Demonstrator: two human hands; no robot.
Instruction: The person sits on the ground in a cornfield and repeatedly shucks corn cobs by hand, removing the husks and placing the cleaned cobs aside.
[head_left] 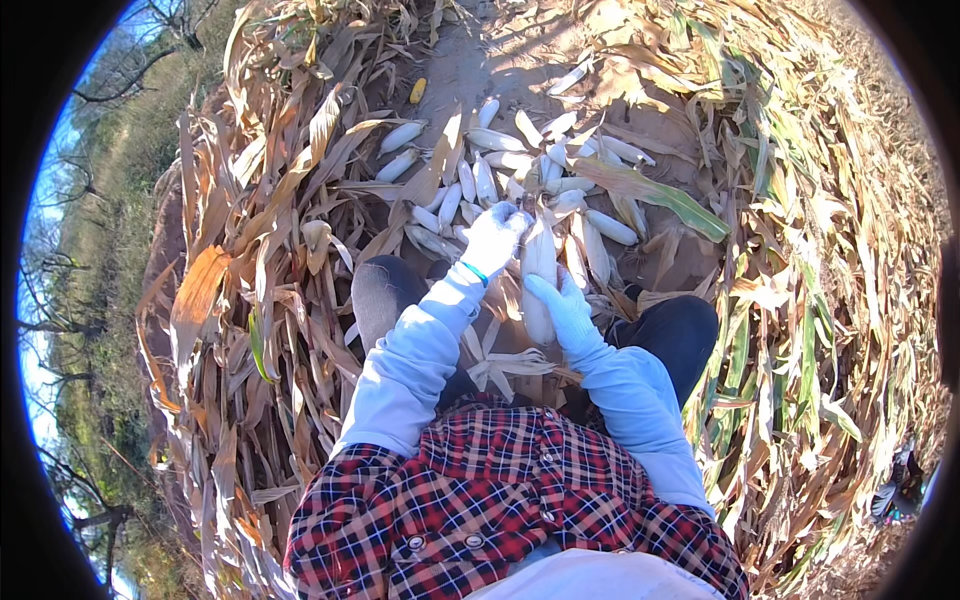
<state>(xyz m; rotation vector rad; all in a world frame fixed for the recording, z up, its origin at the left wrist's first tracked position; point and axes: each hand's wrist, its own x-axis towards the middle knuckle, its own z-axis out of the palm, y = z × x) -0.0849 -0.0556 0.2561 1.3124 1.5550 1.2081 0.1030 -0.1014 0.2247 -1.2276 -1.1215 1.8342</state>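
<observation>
A large white ear of corn [538, 285] points toward me between my two gloved hands, its husk drawn back at the far end. My right hand [566, 308] wraps around its right side, near the lower end. At the ear's upper left, my left hand [497, 240] is closed with its fingertips at the husk end; exactly what they pinch there is partly hidden. Just beyond my hands lies a loose pile of white ears [500, 160] on bare soil. Torn pale husks [497, 362] lie between my legs.
Dry corn stalks [270, 190] are heaped along the left, and more stalks [800, 250] with some green leaves cover the right. One yellow ear [418, 91] lies at the far left of the soil. A long green-brown leaf [665, 200] crosses the pile's right side.
</observation>
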